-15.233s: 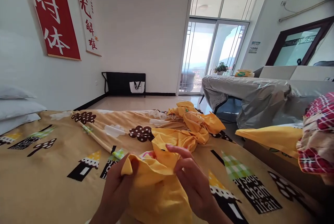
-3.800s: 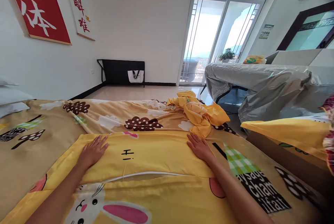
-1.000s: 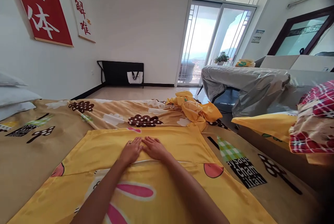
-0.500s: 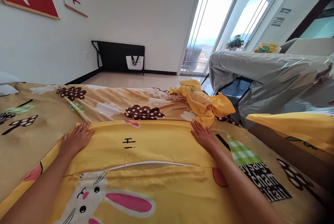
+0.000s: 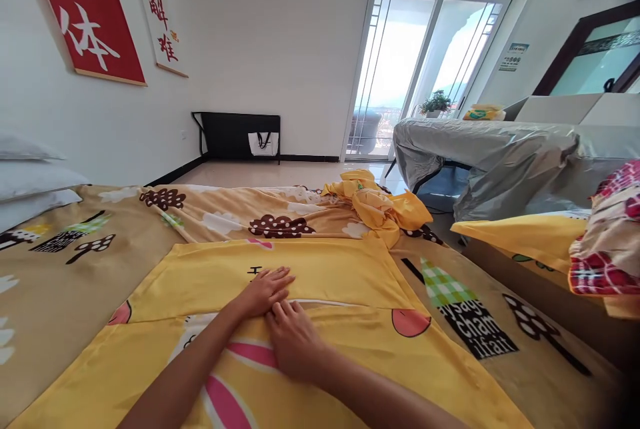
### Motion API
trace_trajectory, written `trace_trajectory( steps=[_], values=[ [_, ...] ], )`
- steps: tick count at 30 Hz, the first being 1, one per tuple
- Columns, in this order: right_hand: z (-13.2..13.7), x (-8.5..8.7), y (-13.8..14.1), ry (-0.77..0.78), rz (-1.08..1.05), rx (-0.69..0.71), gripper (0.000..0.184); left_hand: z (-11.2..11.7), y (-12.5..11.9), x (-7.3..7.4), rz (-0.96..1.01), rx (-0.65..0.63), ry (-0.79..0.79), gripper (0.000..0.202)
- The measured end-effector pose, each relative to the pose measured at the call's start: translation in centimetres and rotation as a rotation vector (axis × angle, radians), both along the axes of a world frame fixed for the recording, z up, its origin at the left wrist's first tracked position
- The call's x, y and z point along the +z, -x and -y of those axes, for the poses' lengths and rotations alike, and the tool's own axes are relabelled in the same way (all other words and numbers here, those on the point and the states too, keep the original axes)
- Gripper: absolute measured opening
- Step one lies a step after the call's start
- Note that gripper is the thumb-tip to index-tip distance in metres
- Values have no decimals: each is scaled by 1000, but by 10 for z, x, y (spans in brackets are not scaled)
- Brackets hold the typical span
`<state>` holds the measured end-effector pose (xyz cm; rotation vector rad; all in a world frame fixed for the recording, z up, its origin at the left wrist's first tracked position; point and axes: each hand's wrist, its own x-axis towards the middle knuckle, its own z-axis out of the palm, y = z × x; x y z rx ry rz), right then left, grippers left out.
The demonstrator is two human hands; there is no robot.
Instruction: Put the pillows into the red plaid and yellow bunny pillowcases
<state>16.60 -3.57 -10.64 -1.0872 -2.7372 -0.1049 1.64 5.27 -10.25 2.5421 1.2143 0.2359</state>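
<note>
A yellow fabric cover (image 5: 345, 269) with a rabbit print lies spread over the bed. A white zipper (image 5: 325, 302) runs across it, partly hidden by my hands. My left hand (image 5: 269, 288) rests on the cover at the zipper's far side, fingers stretched out, beside the black lettering. Close below it, my right hand (image 5: 295, 336) has its fingers bent onto the fabric edge along the zipper. The fingertips of my right hand nearly touch my left hand. Beneath my wrists, the rabbit print (image 5: 227, 402) shows its pink ears.
Crumpled yellow cloth (image 5: 385, 209) sits at the bed's far edge. White pillows (image 5: 35, 176) are stacked at the left. Right of the bed are a box (image 5: 540, 282) with yellow and plaid fabric (image 5: 610, 236), and a plastic-covered table (image 5: 480, 142). A patterned sheet (image 5: 100, 282) covers the bed.
Both hands have moved inward from the cover's far corners to its middle by the zipper. The right hand's fingers are now bent onto the fabric. The view has tilted up.
</note>
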Motion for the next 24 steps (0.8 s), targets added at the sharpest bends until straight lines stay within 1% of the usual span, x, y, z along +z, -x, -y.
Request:
trace_trajectory(
  steps=[2, 4, 6, 10, 14, 16, 20, 24],
  values=[
    [5, -4, -2, -3, -85, -21, 33, 2, 1, -1, 3, -2, 28, 53],
    [4, -4, -9, 14, -184, -40, 26, 1, 7, -2, 8, -8, 46, 57],
    [1, -4, -14, 25, -226, -51, 19, 1, 10, -3, 14, -3, 51, 56],
    [-5, -9, -13, -15, -175, -30, 12, -1, 11, -8, 12, 43, 37, 57],
    [1, -13, -8, -3, -94, 59, 10, -7, 11, -8, -25, 100, 43, 67],
    [7, -11, -8, 9, -72, 108, 11, -14, 12, -6, -48, 119, 50, 68],
    [14, -9, -6, 25, -48, 161, 12, -30, 14, -1, -83, 171, 59, 72],
    [11, -12, 2, 39, 90, 245, 18, -46, 14, 1, -98, 227, 42, 76]
  ],
)
